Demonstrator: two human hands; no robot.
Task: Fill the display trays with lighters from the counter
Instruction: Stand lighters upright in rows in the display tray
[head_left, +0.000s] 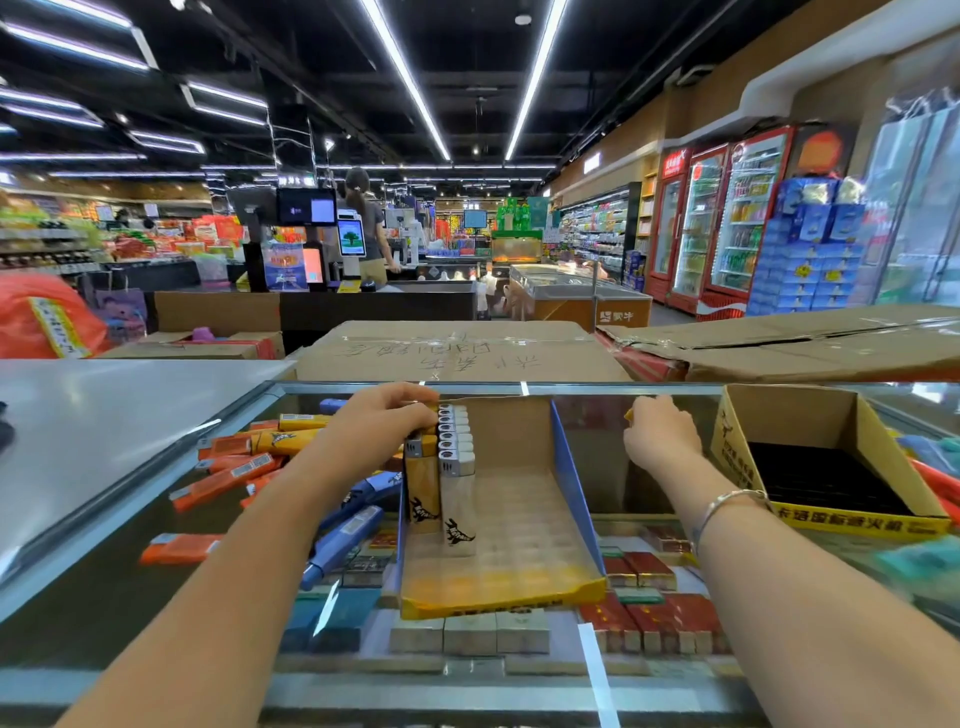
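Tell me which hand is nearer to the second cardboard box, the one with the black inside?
Right. The right hand is just beside the left wall of the cardboard box, while the left hand is farther away, on the lighters at the display tray.

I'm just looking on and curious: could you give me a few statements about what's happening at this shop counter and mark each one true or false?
1. The left hand holds lighters standing at the left edge of the display tray. True.
2. The display tray is packed full. False: only a row or two of upright lighters stands along its left side; the rest is bare.
3. Loose orange lighters lie on the glass counter left of the tray. True.
4. The right hand rests inside the cardboard box on the right. False: it is between the tray and that box.
5. The right wrist bears a bracelet. True.
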